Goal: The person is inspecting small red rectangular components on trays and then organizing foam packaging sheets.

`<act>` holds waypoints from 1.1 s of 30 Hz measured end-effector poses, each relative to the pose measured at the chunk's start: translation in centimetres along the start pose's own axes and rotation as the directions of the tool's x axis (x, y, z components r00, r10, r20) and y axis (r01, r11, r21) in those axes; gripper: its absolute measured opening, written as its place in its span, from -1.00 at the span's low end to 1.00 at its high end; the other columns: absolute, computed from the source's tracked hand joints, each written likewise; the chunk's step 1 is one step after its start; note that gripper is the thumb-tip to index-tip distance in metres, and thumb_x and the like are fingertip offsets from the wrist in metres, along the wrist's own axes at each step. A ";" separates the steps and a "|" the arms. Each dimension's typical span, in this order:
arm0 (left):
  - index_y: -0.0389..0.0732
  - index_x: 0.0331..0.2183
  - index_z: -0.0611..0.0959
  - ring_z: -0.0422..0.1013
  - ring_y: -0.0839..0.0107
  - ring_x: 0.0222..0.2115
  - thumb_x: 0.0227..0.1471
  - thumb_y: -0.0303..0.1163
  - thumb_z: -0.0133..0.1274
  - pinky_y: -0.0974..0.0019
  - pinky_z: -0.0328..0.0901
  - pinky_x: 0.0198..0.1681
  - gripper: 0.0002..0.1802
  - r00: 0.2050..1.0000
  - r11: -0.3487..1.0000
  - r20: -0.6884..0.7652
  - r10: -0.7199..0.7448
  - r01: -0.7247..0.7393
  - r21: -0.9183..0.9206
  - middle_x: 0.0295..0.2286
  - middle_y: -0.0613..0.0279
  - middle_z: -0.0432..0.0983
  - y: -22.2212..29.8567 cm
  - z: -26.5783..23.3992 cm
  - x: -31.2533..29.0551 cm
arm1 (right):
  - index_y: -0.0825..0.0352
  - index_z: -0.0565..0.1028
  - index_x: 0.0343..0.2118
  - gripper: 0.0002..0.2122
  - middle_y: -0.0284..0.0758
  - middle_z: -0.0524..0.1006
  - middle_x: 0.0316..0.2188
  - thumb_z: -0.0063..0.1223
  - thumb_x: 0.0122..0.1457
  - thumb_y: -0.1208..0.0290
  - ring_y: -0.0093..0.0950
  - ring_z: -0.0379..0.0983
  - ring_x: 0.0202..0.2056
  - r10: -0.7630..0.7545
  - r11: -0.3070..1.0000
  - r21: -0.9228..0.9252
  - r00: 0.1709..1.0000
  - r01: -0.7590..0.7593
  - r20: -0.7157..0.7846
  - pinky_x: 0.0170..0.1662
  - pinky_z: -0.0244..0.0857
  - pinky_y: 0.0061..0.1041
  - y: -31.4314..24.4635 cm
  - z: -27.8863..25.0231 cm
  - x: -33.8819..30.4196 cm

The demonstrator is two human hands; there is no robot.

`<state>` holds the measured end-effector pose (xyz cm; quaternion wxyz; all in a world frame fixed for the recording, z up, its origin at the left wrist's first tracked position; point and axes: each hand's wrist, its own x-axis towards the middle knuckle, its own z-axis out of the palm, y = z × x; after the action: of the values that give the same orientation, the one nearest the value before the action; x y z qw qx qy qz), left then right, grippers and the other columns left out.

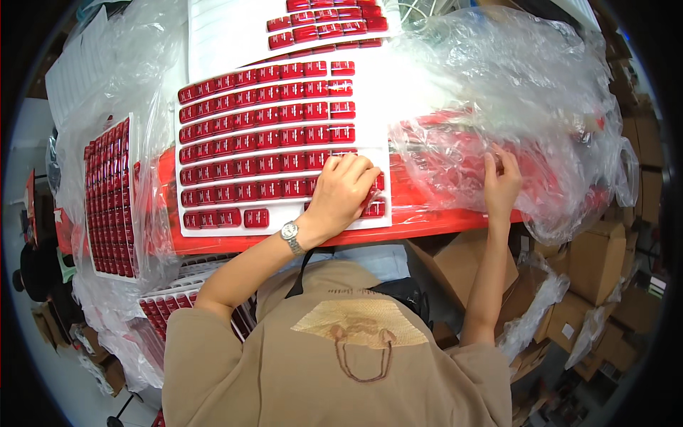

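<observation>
A white tray (284, 222) lies in front of me, with rows of small glossy red rectangular pieces (268, 147) that carry white print. My left hand (345, 188), a metal-band watch on its wrist, reaches over the tray's lower right part. Its fingers curl down around red pieces at the row ends, and the hand covers some of them. Farther right, my right hand (503, 178) is raised over clear plastic film with red showing through it (448, 160). Its thumb and fingertips are bent toward each other; anything between them is too small to name. One red piece (256, 218) sits apart in the nearest row.
Beyond it lies another white tray (235, 35) with red pieces. At the left, a filled tray (110, 199) stands in clear plastic. Crumpled clear film (512, 64) heaps up at the right. The table has a red cover (284, 244). Cardboard boxes (466, 267) stand below right.
</observation>
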<state>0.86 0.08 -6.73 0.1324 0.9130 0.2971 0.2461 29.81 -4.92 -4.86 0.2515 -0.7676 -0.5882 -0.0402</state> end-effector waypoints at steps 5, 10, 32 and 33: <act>-0.28 -0.23 0.50 0.41 0.25 -0.29 -0.07 -0.31 0.15 0.28 0.29 -0.24 -0.64 0.965 0.619 0.033 -0.259 0.192 -0.762 -0.30 0.09 0.45 0.2 -1.4 0.2 | 0.39 0.45 -0.39 -0.96 -0.39 0.47 -0.33 0.02 0.08 0.62 -0.77 0.32 -0.37 0.006 0.490 0.871 0.999 -0.045 0.048 -0.34 0.21 -0.77 -8.1 -0.6 0.1; -0.30 -0.19 0.50 0.42 0.23 -0.30 -0.11 -0.41 0.19 0.31 0.31 -0.23 -0.61 0.982 0.709 -0.136 -0.132 -0.003 -0.705 -0.31 0.05 0.45 -0.7 -3.8 0.6 | 0.43 0.41 -0.31 -0.86 -0.43 0.46 -0.50 0.05 0.05 0.64 -0.73 0.33 -0.47 -0.208 0.420 0.759 0.761 -0.498 0.615 -0.39 0.21 -0.75 -11.3 -3.2 1.1; -0.19 -0.29 0.61 0.43 0.27 -0.32 -0.10 -0.12 0.15 0.27 0.36 -0.26 -0.62 0.914 0.883 -0.150 -0.376 0.403 0.240 -0.32 0.12 0.41 -29.2 -8.4 15.0 | 0.41 0.45 -0.28 -0.88 -0.52 0.31 -0.64 -0.04 0.11 0.60 -0.74 0.19 -0.57 -0.029 0.754 0.601 0.901 -0.265 0.433 -0.52 0.06 -0.71 -10.0 -1.9 -1.5; -0.19 -0.31 0.61 0.44 0.29 -0.33 -0.11 -0.03 0.15 0.28 0.38 -0.30 -0.56 0.908 0.875 -0.133 -0.397 0.418 0.243 -0.32 0.11 0.42 -29.3 -8.7 15.4 | 0.41 0.45 -0.28 -0.88 -0.52 0.31 -0.64 -0.04 0.11 0.60 -0.74 0.19 -0.57 -0.023 0.765 0.585 0.896 -0.270 0.444 -0.52 0.06 -0.71 -9.5 -2.2 -1.6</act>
<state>-6.94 33.36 -5.07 0.0454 0.8288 0.5181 0.2065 21.08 -5.58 -0.34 0.3623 -0.6652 -0.5539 0.3455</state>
